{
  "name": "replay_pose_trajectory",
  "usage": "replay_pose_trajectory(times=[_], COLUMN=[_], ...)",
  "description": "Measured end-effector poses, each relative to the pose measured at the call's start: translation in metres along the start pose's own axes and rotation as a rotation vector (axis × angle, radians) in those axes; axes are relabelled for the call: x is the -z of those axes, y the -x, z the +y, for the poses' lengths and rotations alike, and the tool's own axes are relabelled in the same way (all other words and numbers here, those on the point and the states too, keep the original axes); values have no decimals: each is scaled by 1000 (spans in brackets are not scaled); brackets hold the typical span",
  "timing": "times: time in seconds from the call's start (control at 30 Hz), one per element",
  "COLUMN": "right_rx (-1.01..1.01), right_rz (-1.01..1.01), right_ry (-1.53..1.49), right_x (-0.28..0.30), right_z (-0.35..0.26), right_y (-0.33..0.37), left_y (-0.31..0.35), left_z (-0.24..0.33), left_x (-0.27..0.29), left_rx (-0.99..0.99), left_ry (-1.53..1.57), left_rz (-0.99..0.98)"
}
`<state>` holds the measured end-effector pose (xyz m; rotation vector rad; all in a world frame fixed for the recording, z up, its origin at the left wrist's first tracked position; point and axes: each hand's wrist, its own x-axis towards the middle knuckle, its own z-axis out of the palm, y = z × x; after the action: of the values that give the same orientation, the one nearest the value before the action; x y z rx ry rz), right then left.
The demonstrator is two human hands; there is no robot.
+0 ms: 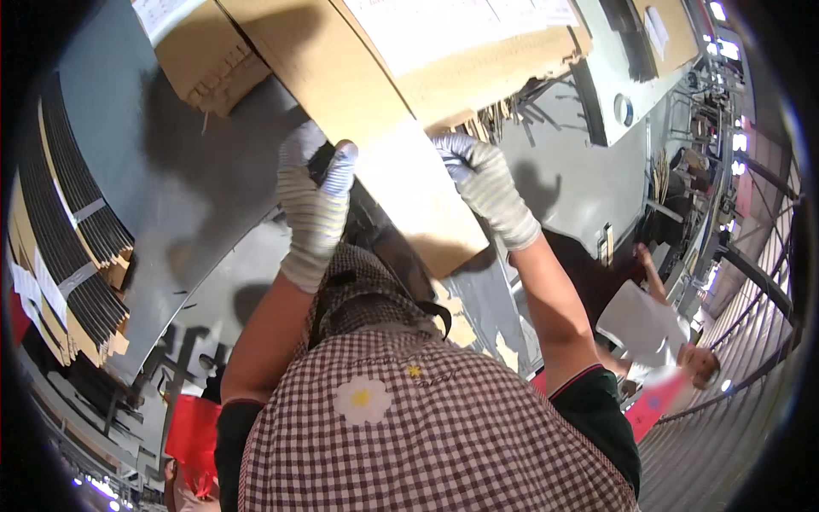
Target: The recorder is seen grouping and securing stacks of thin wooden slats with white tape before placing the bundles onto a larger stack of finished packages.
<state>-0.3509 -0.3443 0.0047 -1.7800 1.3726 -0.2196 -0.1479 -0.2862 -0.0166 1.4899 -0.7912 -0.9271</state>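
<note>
A long, flat tan board (392, 162) runs from the top of the view down toward my apron, its near end angled to the right. My left hand (314, 209), in a striped knit glove, is closed at the board's left edge with the thumb up. On the opposite edge, my right hand (490, 183) in a matching glove has its fingers curled against the board; some fingertips are hidden. Beyond the hands lies a stack of tan boards (486, 81) with ragged ends and white printed sheets (452, 34) on top. Another tan stack (213, 64) sits to the left.
Strapped bundles of dark-edged strips (72, 205) stand at far left, beside a grey table surface (183, 196). A roll of tape (624, 109) lies at the upper right. A person in a white shirt (644, 328) is at right. A red bag-like thing (192, 439) is at lower left.
</note>
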Motion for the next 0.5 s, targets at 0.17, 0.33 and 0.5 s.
replay_pose_trajectory(times=[0.17, 0.33, 0.5], right_rx=[49, 81, 635], right_rz=[-382, -105, -393], right_ry=[223, 12, 343], right_x=[57, 66, 34], right_z=[20, -10, -93], right_y=[87, 103, 56], left_y=[78, 73, 69], left_z=[-27, -2, 40], left_x=[17, 24, 24], left_rx=[-196, 25, -186], left_ry=[-119, 13, -132], left_rz=[-434, -197, -349])
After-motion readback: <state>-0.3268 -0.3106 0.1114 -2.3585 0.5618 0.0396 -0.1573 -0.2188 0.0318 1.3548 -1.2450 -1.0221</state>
